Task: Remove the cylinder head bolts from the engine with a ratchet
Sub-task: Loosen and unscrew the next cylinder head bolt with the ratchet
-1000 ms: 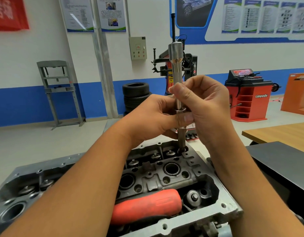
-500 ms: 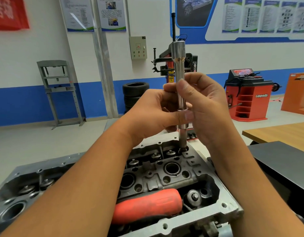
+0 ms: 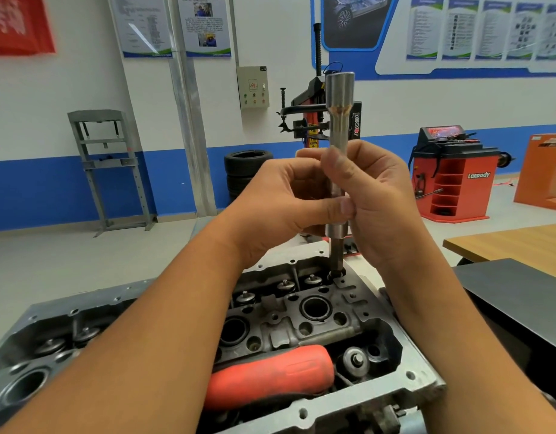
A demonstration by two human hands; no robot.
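A grey aluminium cylinder head (image 3: 358, 311) lies in front of me with valve springs and round bores showing. A long steel socket extension (image 3: 339, 114) stands upright over a bolt hole (image 3: 336, 274) at the head's far edge. My left hand (image 3: 279, 202) and my right hand (image 3: 380, 202) both pinch the extension's shaft at mid height, thumbs in front. Its wider top end sticks up above my fingers. A ratchet with a red handle (image 3: 270, 377) lies across the near part of the head, partly hidden by my left forearm.
A wooden table (image 3: 514, 242) and a dark panel (image 3: 514, 296) are at the right. Beyond are stacked tyres (image 3: 242, 173), a red wheel balancer (image 3: 452, 180), a tyre changer (image 3: 314, 120) and a grey shop press (image 3: 107, 164) on the workshop floor.
The extension has risen a little out of the hole, and both hands have lifted with it. My fingers have shifted round the shaft.
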